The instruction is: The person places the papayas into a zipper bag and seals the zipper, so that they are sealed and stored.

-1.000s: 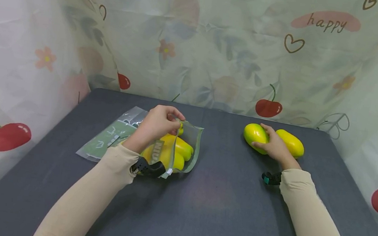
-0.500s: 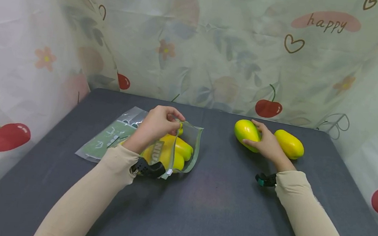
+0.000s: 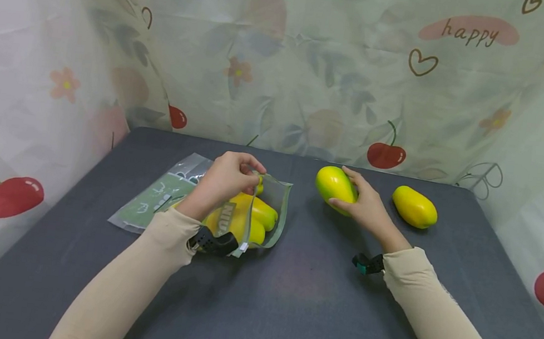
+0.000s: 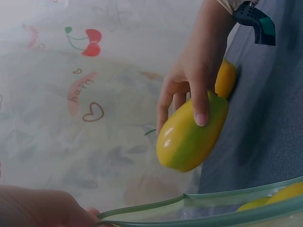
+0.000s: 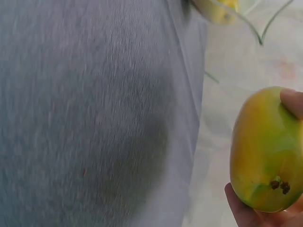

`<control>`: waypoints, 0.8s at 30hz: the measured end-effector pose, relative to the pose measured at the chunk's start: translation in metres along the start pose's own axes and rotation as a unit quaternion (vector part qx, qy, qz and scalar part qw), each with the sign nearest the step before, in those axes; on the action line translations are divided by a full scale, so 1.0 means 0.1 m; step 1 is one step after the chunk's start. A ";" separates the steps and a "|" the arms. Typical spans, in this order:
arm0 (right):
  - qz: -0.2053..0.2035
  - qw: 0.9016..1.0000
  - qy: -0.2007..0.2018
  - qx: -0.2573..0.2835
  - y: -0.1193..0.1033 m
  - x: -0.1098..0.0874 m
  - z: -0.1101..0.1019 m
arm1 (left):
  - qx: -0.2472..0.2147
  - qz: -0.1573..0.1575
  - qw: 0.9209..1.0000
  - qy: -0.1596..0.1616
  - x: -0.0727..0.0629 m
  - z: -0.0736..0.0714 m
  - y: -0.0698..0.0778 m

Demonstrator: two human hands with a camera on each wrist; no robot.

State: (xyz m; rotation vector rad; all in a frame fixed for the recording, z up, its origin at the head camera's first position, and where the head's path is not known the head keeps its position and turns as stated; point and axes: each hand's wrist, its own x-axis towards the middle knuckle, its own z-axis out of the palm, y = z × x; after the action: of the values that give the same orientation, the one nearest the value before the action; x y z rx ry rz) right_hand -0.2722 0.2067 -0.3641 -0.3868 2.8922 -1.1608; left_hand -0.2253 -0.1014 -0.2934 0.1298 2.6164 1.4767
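Bag gap: bare tabletop [image 3: 300, 240] is lying between your held fruit [image 3: 333, 186] and the bag [image 3: 278, 194].
Bag mouth: gaping toward your right hand [image 3: 368, 208]; bagged fruits [image 3: 265, 214] are partly filling it.
Mouth corner: your left hand [image 3: 229, 178] is blocking it.
Right side: loose fruit [image 3: 414, 207] is sitting near your right hand.
Back: curtain [image 3: 286, 93] is walling off the far edge.

Head view: illumination is diffuse and moderate; the curtain [image 3: 11, 22] is brightest at upper left. A small highlight marks the mango [image 3: 333, 185]; soft shadows fall on the table [image 3: 296, 306]. Left wrist view: dimmer, slightly hazy. Right wrist view: blur streaks the table texture
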 end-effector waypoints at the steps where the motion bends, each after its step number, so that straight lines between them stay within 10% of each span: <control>1: -0.005 1.000 0.003 0.003 -0.02 -0.01 0.02 | 0.001 0.002 1.000 0.000 0.00 0.00 0.00; 24: -0.106 0.994 0.005 0.020 -0.45 -0.33 0.31 | -0.004 -0.002 1.000 0.004 -0.01 -0.01 0.00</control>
State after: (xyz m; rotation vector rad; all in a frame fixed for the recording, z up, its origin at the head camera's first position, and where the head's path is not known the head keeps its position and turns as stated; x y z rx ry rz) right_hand -0.2273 0.1612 -0.3589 -0.7050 2.8879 -1.2477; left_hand -0.2241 -0.1028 -0.2929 0.1182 2.6156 1.4902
